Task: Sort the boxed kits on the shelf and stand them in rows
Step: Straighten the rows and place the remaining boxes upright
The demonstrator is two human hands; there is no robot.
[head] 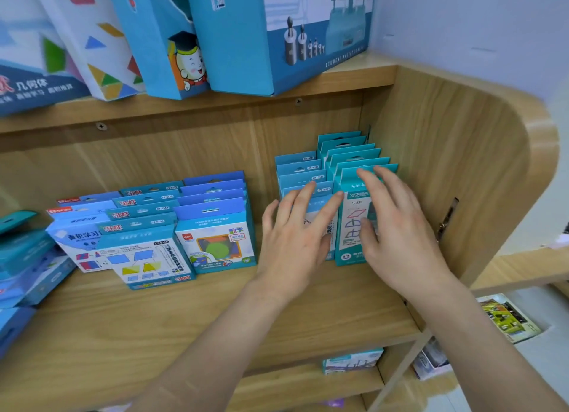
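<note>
Two rows of teal kits stand upright at the right end of the shelf board (215, 313), each packed front to back with the hang tabs stepping up toward the rear. The right teal row (351, 153) sits close against the side panel (431, 165), which seems to serve as its bookend, and the left teal row (300, 173) stands just beside it. The left hand (295, 236) lies flat on the front box of the left row, fingers straight and spread, pinching nothing. The right hand (397, 227) lies the same way over the S-335 box (352, 227) that fronts the right row. Palms on the faces rather than grips on the edges suggest squaring up: pressing both rows back together so the fronts line up and nothing tips forward. Further left, with a gap between, three more rows lean backward: deli maths kits (215, 236), CY-0159 kits (147, 251) and area-learning kits (77, 239). They look sorted by type but are fanned out, not truly upright. A heap of blue boxes (24, 257) at the far left lies flat and unsorted, so the job looks partly done. Large boxes (261, 42) lean on the shelf above.
</note>
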